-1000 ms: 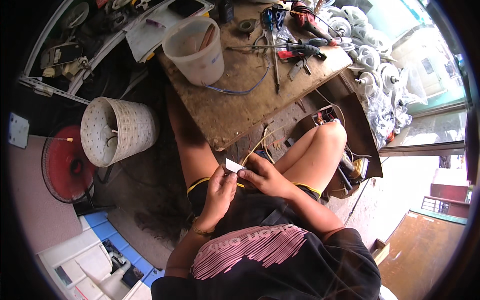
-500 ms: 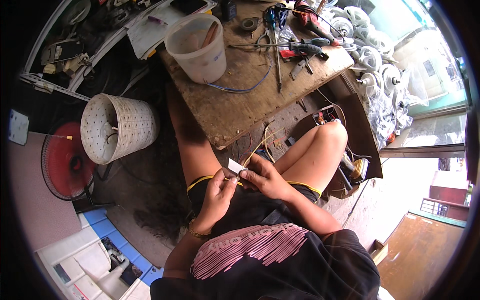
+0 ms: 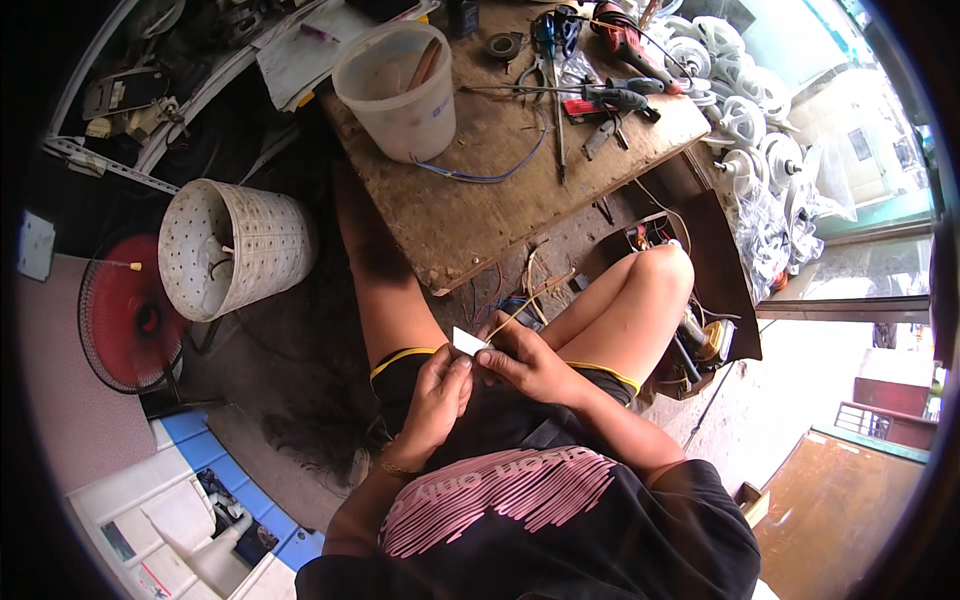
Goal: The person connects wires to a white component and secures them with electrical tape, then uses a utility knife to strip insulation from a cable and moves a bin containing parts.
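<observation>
Above my lap, a small flat white piece sticks up between my two hands. My left hand is closed, its thumb and fingers pinching at the lower edge of this piece. Close beside it, my right hand is closed too, thumb pressed against the fingers at the piece's right side. A yellowish cable runs from my right fingers up toward the floor in front of me. What lies right between the fingertips is hidden.
A wooden table ahead bears a white bucket, pliers, a tape roll and a red power tool. Left stand a perforated white basket and a red fan. An open brown box with tools lies right.
The white piece has turned and shows more of its face. Both hands have shifted slightly, staying close together. The cable by my right hand has moved a little.
</observation>
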`<action>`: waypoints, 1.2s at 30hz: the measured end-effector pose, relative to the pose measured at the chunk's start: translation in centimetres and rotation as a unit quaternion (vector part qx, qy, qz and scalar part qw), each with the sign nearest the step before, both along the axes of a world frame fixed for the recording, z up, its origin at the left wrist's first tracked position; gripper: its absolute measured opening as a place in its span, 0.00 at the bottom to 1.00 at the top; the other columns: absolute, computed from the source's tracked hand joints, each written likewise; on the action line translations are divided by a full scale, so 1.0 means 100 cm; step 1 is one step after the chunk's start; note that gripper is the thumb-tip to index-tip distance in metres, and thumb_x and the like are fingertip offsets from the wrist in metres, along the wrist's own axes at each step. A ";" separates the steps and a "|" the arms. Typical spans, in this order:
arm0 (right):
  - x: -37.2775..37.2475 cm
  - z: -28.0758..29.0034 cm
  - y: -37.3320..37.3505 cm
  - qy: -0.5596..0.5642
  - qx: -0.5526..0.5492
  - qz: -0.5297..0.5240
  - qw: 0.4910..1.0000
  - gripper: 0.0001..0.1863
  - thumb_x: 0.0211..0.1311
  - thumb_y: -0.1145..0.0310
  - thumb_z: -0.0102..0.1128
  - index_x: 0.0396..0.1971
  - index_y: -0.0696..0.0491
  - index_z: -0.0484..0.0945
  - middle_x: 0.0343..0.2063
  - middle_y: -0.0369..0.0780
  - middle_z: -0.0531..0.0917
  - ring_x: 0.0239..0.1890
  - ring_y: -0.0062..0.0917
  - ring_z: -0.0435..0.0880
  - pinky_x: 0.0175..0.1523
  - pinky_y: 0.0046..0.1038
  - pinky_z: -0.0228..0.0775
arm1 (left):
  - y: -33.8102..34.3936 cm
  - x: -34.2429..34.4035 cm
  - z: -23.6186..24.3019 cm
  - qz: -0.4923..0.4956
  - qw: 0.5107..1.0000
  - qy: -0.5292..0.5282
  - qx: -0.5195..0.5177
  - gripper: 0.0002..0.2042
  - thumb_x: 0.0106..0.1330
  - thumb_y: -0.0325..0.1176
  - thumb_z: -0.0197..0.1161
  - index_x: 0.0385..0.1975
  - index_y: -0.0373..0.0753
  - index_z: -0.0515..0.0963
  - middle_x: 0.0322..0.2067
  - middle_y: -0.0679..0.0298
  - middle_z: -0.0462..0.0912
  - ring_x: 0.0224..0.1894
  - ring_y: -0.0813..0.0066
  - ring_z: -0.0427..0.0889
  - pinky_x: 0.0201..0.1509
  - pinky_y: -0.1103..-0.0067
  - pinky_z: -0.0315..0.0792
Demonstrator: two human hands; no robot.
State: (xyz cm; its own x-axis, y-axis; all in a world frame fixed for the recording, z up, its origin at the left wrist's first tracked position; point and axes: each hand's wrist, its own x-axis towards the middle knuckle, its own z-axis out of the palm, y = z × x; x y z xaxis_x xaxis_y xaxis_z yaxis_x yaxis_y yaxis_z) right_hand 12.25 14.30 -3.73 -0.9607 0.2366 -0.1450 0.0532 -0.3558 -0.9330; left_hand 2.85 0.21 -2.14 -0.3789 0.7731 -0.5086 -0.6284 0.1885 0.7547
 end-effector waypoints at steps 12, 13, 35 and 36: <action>0.006 -0.002 0.008 -0.014 -0.025 -0.011 1.000 0.10 0.68 0.67 0.52 0.41 0.56 0.65 0.28 0.33 0.72 0.28 0.13 0.70 0.31 0.16 0.63 | -0.005 0.005 -0.008 -0.030 0.991 0.125 0.023 0.06 0.73 0.32 0.45 0.33 0.40 0.65 0.15 0.77 0.57 0.14 0.92 0.52 0.15 0.89 0.47; 0.007 0.003 0.012 -0.043 -0.052 0.008 0.998 0.10 0.69 0.67 0.52 0.41 0.56 0.65 0.28 0.33 0.72 0.28 0.13 0.70 0.31 0.16 0.63 | -0.006 0.005 -0.008 -0.029 0.991 0.125 0.022 0.06 0.73 0.32 0.45 0.33 0.40 0.65 0.15 0.77 0.57 0.14 0.92 0.52 0.15 0.89 0.47; 0.007 0.004 0.009 -0.033 -0.071 0.015 0.997 0.12 0.67 0.70 0.53 0.45 0.59 0.66 0.30 0.33 0.74 0.26 0.13 0.71 0.31 0.17 0.65 | -0.008 0.005 -0.002 -0.025 0.997 0.071 0.007 0.05 0.70 0.30 0.50 0.32 0.38 0.68 0.18 0.78 0.62 0.19 0.94 0.56 0.21 0.90 0.51; 0.007 0.002 0.008 -0.033 -0.071 0.015 0.997 0.12 0.67 0.70 0.53 0.45 0.59 0.66 0.30 0.33 0.74 0.26 0.13 0.71 0.31 0.17 0.65 | -0.008 0.004 -0.002 -0.033 0.996 0.079 0.001 0.05 0.70 0.30 0.50 0.32 0.38 0.68 0.19 0.78 0.62 0.20 0.94 0.57 0.22 0.91 0.52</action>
